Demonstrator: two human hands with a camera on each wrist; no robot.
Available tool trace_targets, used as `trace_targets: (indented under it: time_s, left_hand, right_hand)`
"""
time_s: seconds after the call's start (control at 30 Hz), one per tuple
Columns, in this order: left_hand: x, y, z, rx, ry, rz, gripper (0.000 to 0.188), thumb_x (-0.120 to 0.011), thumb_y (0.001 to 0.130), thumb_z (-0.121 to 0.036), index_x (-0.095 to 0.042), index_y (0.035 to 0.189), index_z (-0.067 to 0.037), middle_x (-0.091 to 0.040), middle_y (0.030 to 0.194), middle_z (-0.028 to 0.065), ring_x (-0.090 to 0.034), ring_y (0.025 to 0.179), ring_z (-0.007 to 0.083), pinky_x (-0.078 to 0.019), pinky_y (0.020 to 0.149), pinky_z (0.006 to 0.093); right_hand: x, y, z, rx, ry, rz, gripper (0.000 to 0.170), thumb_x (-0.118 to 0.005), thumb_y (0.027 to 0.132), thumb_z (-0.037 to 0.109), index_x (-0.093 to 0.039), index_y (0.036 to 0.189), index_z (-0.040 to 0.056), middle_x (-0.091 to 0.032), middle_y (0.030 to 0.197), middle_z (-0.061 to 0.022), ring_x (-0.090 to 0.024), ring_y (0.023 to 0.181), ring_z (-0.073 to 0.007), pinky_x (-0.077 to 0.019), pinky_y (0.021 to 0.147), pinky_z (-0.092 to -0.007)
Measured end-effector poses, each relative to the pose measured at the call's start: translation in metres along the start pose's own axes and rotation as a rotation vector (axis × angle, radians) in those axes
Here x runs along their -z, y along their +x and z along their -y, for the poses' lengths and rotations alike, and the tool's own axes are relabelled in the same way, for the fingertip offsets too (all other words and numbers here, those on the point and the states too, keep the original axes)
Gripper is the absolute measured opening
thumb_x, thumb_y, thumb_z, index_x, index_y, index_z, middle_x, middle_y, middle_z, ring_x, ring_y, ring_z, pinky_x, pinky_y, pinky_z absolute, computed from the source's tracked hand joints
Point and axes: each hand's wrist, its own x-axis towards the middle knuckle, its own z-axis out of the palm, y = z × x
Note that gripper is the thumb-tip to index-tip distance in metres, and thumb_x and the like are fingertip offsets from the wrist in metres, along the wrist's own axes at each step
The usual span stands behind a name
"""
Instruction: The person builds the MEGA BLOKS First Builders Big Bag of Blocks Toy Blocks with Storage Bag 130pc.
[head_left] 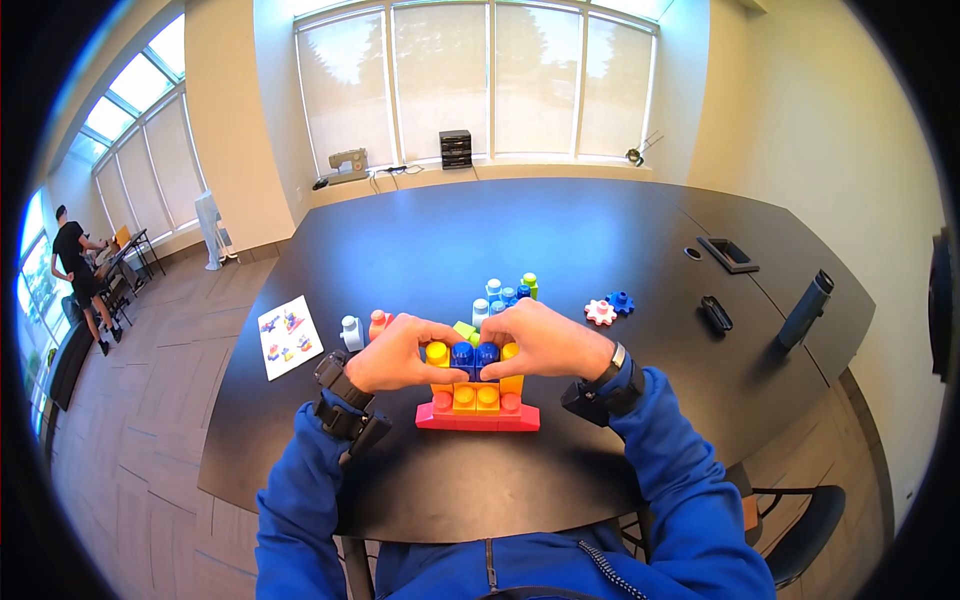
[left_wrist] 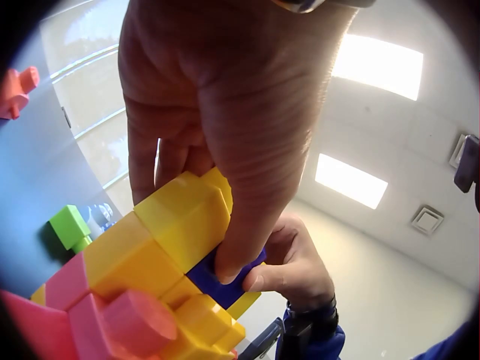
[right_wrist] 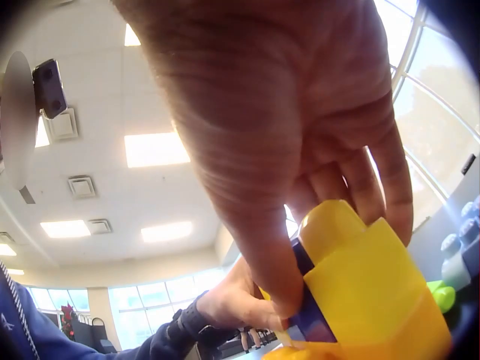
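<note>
A block structure stands near the table's front edge: a red base (head_left: 478,418), orange blocks (head_left: 476,398) above it, then yellow blocks on both sides of a dark blue block (head_left: 474,368). My left hand (head_left: 405,352) pinches the blue block from the left, thumb in front and fingers behind. From the right, my right hand (head_left: 545,340) pinches the same block. In the left wrist view both thumbs lie on the blue block (left_wrist: 217,281). The right wrist view shows a thumb against it beside a yellow block (right_wrist: 367,292).
Behind the hands are light blue blocks (head_left: 481,310) and a green block (head_left: 529,282). A pale blue block (head_left: 351,333) and a printed sheet (head_left: 291,338) lie left. Gear pieces (head_left: 601,312), a glasses case (head_left: 716,315) and a bottle (head_left: 805,310) are right. A person (head_left: 75,255) stands far left.
</note>
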Motion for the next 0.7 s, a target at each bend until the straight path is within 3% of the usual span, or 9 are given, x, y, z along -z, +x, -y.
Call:
trace_targets:
  time_s: [0.13,0.23,0.3,0.4,0.43,0.47,0.53,0.57,0.7]
  left_hand:
    - [-0.003,0.0,0.011,-0.082,0.053,-0.029,0.042,-0.098,0.09,-0.027,-0.084,0.119,-0.001,-0.082,0.093,0.0094,-0.07,0.08,0.0161,-0.0569,0.079,0.03]
    - [-0.005,-0.004,0.008,-0.039,-0.011,-0.013,0.055,-0.1,0.088,-0.03,-0.08,0.13,-0.001,-0.083,0.104,0.0121,-0.074,0.092,0.0163,-0.0585,0.085,0.0311]
    - [-0.003,-0.011,-0.006,-0.038,-0.061,-0.047,0.066,-0.101,0.088,-0.029,-0.075,0.142,-0.002,-0.083,0.118,0.0128,-0.077,0.11,0.0178,-0.0614,0.097,0.0333]
    - [-0.005,-0.023,0.019,-0.054,-0.211,-0.056,0.072,-0.103,0.088,-0.025,-0.072,0.149,-0.002,-0.078,0.136,0.0102,-0.077,0.116,0.0184,-0.0614,0.106,0.0329]
    - [-0.003,-0.028,0.02,-0.031,-0.225,-0.061,0.061,-0.101,0.091,-0.019,-0.074,0.143,0.0,-0.081,0.13,0.0085,-0.077,0.119,0.0166,-0.0618,0.109,0.0335]
    - [-0.005,-0.032,0.03,-0.029,-0.231,-0.062,0.061,-0.101,0.091,-0.019,-0.074,0.143,0.0,-0.081,0.13,0.0085,-0.077,0.119,0.0166,-0.0618,0.109,0.0335]
    - [-0.01,-0.038,0.048,0.074,-0.418,-0.029,0.053,-0.099,0.093,-0.015,-0.076,0.137,0.002,-0.083,0.124,0.0071,-0.078,0.114,0.0145,-0.0617,0.108,0.0325]
    - [-0.013,-0.039,0.049,0.09,-0.494,-0.042,0.043,-0.096,0.095,-0.01,-0.078,0.131,0.002,-0.084,0.119,0.0061,-0.079,0.109,0.0129,-0.0618,0.106,0.0316]
    - [-0.017,-0.039,0.046,0.096,-0.444,-0.058,0.037,-0.094,0.096,-0.013,-0.081,0.128,0.0,-0.086,0.118,0.0064,-0.079,0.106,0.0126,-0.0613,0.102,0.0305]
  right_hand:
    - [-0.004,0.0,-0.005,0.014,0.006,-0.018,0.042,-0.093,0.091,0.033,-0.076,0.104,-0.004,-0.079,0.092,-0.0224,-0.078,0.087,-0.039,-0.0593,0.081,-0.0435]
    - [-0.009,-0.003,-0.007,-0.038,-0.027,0.032,0.048,-0.094,0.09,0.034,-0.076,0.114,-0.0035,-0.079,0.1,-0.0243,-0.078,0.094,-0.0402,-0.0603,0.086,-0.0436]
    - [-0.017,-0.009,-0.014,0.139,-0.008,-0.058,0.059,-0.096,0.09,0.038,-0.074,0.128,-0.0025,-0.08,0.111,-0.0251,-0.079,0.103,-0.041,-0.0613,0.093,-0.0439]
    - [-0.025,-0.026,-0.011,0.046,0.058,-0.171,0.07,-0.098,0.087,0.038,-0.072,0.137,-0.0034,-0.08,0.119,-0.0252,-0.078,0.11,-0.0437,-0.0615,0.101,-0.0459]
    - [-0.026,-0.031,-0.007,0.03,0.059,-0.227,0.064,-0.099,0.088,0.035,-0.073,0.132,-0.0031,-0.082,0.115,-0.0227,-0.082,0.106,-0.0377,-0.0637,0.097,-0.045]
    - [-0.03,-0.036,-0.01,0.026,0.059,-0.222,0.064,-0.099,0.088,0.035,-0.073,0.132,-0.0031,-0.082,0.115,-0.0227,-0.082,0.106,-0.0377,-0.0637,0.097,-0.045]
    - [-0.041,-0.046,-0.017,-0.113,0.338,-0.261,0.053,-0.1,0.088,0.027,-0.075,0.124,-0.0037,-0.084,0.106,-0.0197,-0.084,0.097,-0.029,-0.0655,0.089,-0.0402]
    - [-0.045,-0.048,-0.019,-0.111,0.332,-0.285,0.04,-0.097,0.091,0.019,-0.077,0.115,-0.0046,-0.085,0.095,-0.0144,-0.082,0.088,-0.0173,-0.0648,0.082,-0.0344]
    - [-0.055,-0.05,-0.024,-0.157,0.498,-0.282,0.033,-0.096,0.093,0.015,-0.078,0.11,-0.0054,-0.083,0.091,-0.0104,-0.077,0.085,-0.0112,-0.0631,0.082,-0.031]
